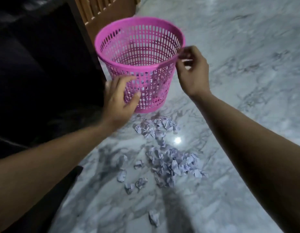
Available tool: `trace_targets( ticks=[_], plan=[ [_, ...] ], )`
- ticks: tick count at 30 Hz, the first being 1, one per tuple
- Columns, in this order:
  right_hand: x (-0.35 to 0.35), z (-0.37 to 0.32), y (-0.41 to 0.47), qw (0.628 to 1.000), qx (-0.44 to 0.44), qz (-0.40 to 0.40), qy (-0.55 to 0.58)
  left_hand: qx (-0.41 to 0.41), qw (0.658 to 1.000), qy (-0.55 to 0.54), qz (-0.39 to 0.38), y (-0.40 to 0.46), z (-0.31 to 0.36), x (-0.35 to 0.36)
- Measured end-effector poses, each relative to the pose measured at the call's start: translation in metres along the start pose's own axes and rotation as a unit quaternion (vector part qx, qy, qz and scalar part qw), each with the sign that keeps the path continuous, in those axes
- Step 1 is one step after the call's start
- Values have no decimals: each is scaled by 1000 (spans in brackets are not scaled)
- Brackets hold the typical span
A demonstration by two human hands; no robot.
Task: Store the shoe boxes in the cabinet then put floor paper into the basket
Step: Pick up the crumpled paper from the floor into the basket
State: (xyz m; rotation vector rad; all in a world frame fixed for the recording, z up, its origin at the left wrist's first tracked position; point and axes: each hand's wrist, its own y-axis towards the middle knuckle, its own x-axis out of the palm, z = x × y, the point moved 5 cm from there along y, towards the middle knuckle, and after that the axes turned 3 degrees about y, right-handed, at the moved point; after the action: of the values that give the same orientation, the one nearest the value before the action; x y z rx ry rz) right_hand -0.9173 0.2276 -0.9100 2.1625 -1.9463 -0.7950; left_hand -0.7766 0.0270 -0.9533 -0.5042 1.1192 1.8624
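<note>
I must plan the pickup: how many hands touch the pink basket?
2: left hand on the pink plastic mesh basket's lower wall, right hand pinching its rim.

Empty pink slatted basket (142, 52) tilted, upright, above crumpled floor paper (169, 163).

Glossy grey-veined marble floor (238, 47) reflecting a bright light spot (177, 140); slatted wooden furniture (102, 9) behind, dark sofa (36, 56) at left.
</note>
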Motion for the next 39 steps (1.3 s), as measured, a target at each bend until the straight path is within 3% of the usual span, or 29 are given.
trace_targets(
  ticks=[2,4,6,8,10,12,14,17,20,27,32,39],
  plan=[
    [-11,47,-65,997,36,-42,-46,-100,972,67,-200,-75,-38,33],
    [-24,94,-138,982,79,-111,-133,-213,903,142,-344,-150,-87,51],
    [-39,136,-205,950,164,-152,-217,-280,856,176,-398,-209,-121,53],
    [-52,165,-255,915,260,-157,-267,-279,841,182,-426,-246,-133,57],
    [-54,180,-285,882,300,-199,-304,-233,845,189,-442,-257,-127,66],
    [-44,182,-302,866,277,-265,-320,-165,860,184,-446,-256,-109,77],
    [-30,177,-309,872,227,-287,-326,-81,881,170,-434,-251,-87,94],
    [-12,168,-307,879,144,-271,-364,-22,896,144,-419,-246,-47,124],
    [2,163,-303,884,140,-287,-342,20,904,138,-404,-237,-14,149],
    [4,159,-295,915,171,-286,-225,67,911,126,-387,-216,4,170],
    [-14,156,-286,944,189,-195,-190,23,918,59,-390,-198,0,167],
    [-28,155,-265,946,254,-137,-146,28,919,48,-392,-190,-1,157]
  ],
)
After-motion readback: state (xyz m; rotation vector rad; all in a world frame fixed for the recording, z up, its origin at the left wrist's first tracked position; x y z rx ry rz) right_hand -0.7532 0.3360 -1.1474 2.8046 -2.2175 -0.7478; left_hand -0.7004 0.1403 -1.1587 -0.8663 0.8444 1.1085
